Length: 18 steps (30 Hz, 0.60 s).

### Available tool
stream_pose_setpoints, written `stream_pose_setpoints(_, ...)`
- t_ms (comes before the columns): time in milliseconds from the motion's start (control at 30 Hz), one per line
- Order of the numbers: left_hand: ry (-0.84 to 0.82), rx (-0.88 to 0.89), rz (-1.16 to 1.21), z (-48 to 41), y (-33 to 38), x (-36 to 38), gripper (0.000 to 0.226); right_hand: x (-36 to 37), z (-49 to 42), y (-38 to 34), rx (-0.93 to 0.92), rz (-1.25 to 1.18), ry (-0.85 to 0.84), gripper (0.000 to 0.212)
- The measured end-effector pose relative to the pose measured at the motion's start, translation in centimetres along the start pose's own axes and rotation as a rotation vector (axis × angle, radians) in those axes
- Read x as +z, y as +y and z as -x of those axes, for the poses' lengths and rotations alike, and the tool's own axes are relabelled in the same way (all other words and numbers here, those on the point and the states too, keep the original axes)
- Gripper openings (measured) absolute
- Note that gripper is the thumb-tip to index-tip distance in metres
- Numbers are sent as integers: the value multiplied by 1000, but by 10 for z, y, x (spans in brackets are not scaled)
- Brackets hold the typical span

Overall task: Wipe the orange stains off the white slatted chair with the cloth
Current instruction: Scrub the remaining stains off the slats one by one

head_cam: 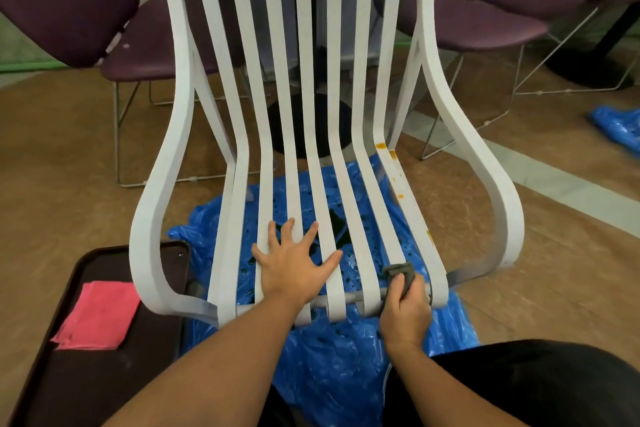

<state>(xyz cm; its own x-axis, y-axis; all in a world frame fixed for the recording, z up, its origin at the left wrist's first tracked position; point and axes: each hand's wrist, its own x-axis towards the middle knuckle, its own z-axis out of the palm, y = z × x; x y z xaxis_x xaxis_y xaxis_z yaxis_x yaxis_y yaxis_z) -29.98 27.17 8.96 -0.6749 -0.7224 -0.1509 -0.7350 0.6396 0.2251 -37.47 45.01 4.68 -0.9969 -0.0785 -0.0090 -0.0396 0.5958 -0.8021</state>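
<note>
left hand (pixel 294 270) spread on chair (pixel 183 45) | right hand (pixel 405 315) grips cloth (pixel 403 274), largely hidden, seemingly grey

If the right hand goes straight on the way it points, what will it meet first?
Likely bare seat slats of the white chair: the right hand, gripping the cloth, points along them. The orange stains lie farther, slightly right.

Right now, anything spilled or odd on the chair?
Yes. Orange stains dot the rightmost seat slat, from the bend toward the front edge, apart from the cloth. Dark liquid pools on the blue sheet under the seat.
</note>
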Motion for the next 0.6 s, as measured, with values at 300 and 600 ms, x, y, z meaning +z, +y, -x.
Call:
stream_pose_setpoints(300,-9,-2,-7,0,0,1,88,4,-52,-43,30,488,-258,38)
stream_pose_setpoints(600,-20,-3,4,-2,2,-1,88,45,-107,-70,-84,596,-349,45)
